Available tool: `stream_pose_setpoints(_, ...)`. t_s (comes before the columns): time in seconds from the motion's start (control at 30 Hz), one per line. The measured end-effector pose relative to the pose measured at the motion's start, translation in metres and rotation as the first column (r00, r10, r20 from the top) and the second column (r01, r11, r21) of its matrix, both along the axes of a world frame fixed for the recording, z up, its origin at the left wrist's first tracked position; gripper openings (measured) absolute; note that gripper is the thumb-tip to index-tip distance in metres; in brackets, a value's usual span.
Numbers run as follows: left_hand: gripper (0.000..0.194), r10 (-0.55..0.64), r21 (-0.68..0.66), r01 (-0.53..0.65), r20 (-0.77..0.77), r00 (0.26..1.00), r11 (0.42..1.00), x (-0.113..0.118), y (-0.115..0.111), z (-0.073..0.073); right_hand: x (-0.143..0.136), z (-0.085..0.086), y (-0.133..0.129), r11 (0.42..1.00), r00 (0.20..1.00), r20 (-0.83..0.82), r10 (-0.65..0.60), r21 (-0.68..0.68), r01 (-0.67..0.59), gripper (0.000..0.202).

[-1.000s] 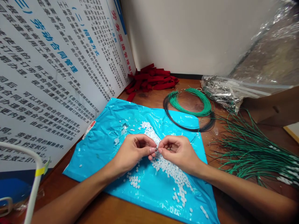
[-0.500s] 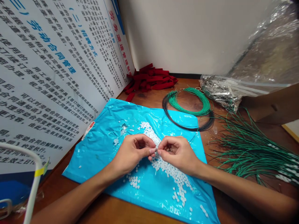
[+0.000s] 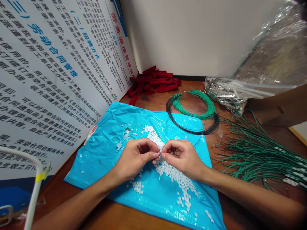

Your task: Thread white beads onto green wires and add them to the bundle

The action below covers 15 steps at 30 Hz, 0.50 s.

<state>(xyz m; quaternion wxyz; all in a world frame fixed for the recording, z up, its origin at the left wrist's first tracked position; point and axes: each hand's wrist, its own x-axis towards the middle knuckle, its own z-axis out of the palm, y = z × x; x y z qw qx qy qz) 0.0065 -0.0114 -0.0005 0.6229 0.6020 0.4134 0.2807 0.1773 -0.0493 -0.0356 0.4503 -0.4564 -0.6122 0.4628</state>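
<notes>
Over the middle of a blue plastic sheet (image 3: pixel 96 159), my left hand (image 3: pixel 139 156) and my right hand (image 3: pixel 181 156) meet at their fingertips. Each is closed in a pinch, thumb against forefinger. Whatever lies between the fingertips is too small to make out. Many small white round pieces (image 3: pixel 177 175) are spread on the sheet beneath and around both hands, some hidden by them. Behind my right hand, a coil of green wire (image 3: pixel 208 107) and a coil of dark wire (image 3: pixel 187 128) overlap the sheet's back edge.
Green strands with white ends (image 3: pixel 259 156) lie at the right. Red strips (image 3: pixel 155 81) are heaped at the back, and a clear bag of metal parts (image 3: pixel 225 92) rests beside a cardboard box (image 3: pixel 278 107). A printed board (image 3: pixel 59 80) leans at left, near a white curved tube (image 3: pixel 35 191).
</notes>
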Motion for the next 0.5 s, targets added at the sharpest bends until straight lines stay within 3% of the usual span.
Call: stream_pose_setpoints(0.5,0.005,0.024,-0.020,-0.023,0.040,0.999,1.000,0.0018,-0.0010,0.0005,0.0002,-0.0002,-0.0008,0.997,0.999,0.044,-0.009,0.073,0.005,0.008)
